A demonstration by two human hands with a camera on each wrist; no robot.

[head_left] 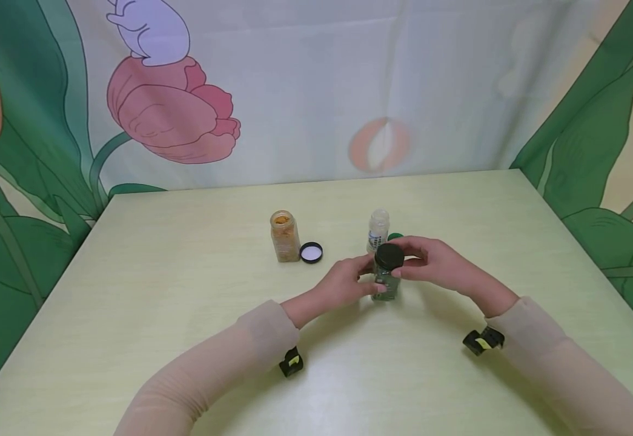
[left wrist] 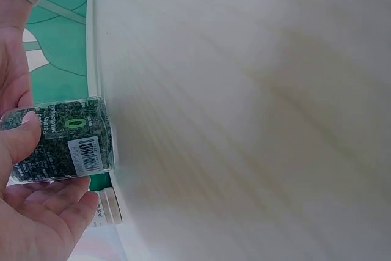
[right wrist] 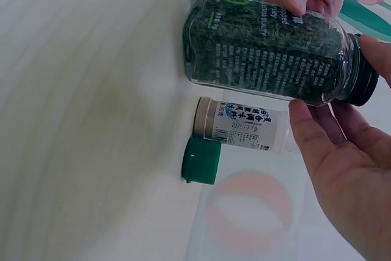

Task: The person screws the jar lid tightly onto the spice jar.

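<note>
A glass jar of dried green parsley (head_left: 386, 284) with a black lid (head_left: 389, 257) stands upright near the middle of the table. My left hand (head_left: 343, 281) holds its body from the left, thumb across the label in the left wrist view. From the right, my right hand (head_left: 430, 264) has its thumb and fingers about the lid. Just behind the jar is a small clear shaker bottle (right wrist: 244, 125) with a printed label and no cap on its top. A green cap (right wrist: 201, 162) sits beside that bottle, partly hidden by my right hand in the head view.
Left of the hands stands an uncapped jar of orange-yellow seasoning (head_left: 286, 239). Its neighbour is a black lid with a white inside (head_left: 311, 252), lying on the pale table (head_left: 185, 272). A printed curtain (head_left: 305, 91) hangs behind the table.
</note>
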